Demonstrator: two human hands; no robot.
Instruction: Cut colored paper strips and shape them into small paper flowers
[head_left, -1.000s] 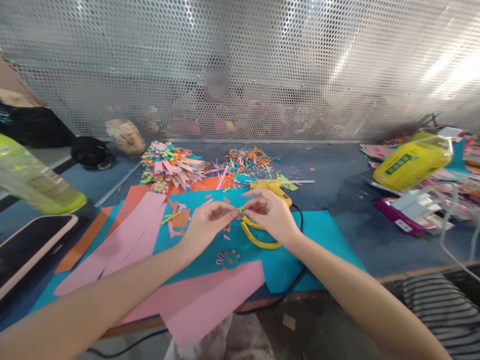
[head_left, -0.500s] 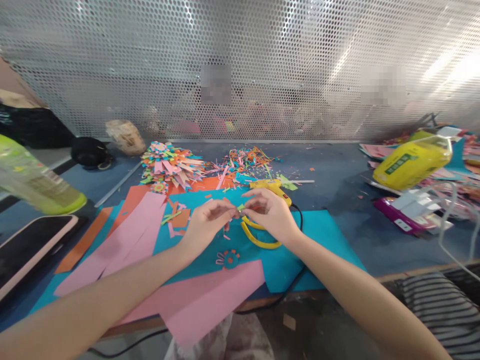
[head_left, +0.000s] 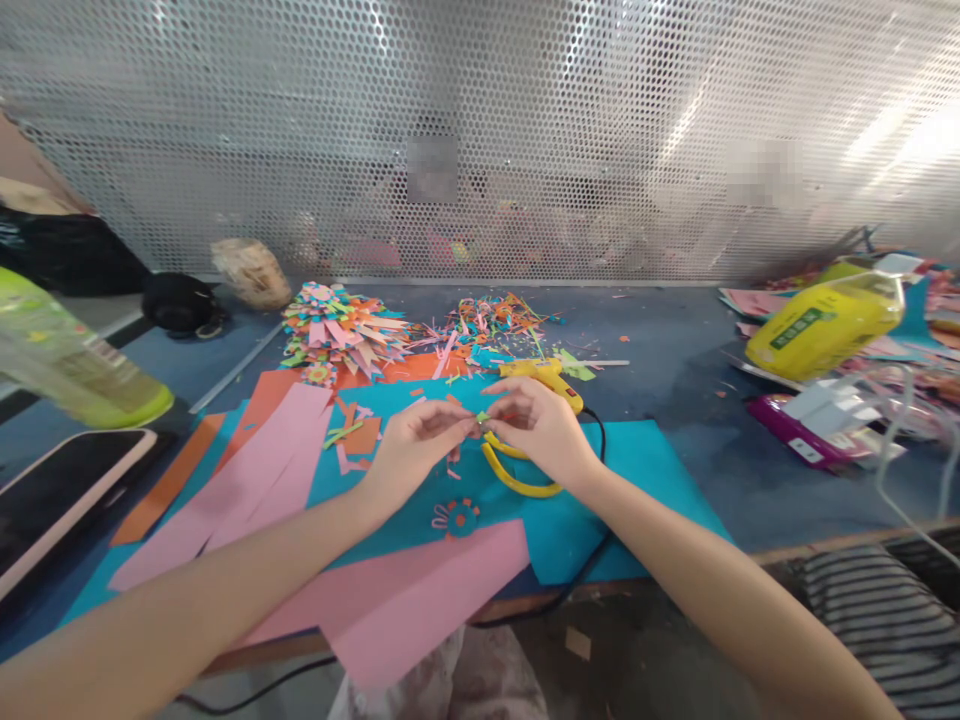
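A small green paper piece is pinched between the fingertips of my left hand and my right hand. Both hands hover over blue sheets. Yellow scissor handles lie beneath my right hand, and a yellow glue gun rests just behind it. Nearer the front edge is a round blue and orange paper flower with pink loops at its left. Orange and pink scraps lie left of my left hand, beside long pink strips.
Behind the sheets stand a heap of layered paper flowers and shredded paper. A green bottle and a phone are at left. At right lie a yellow bottle and a purple box.
The green paper piece has turned slightly between my fingertips. Both hands have stayed in nearly the same place.
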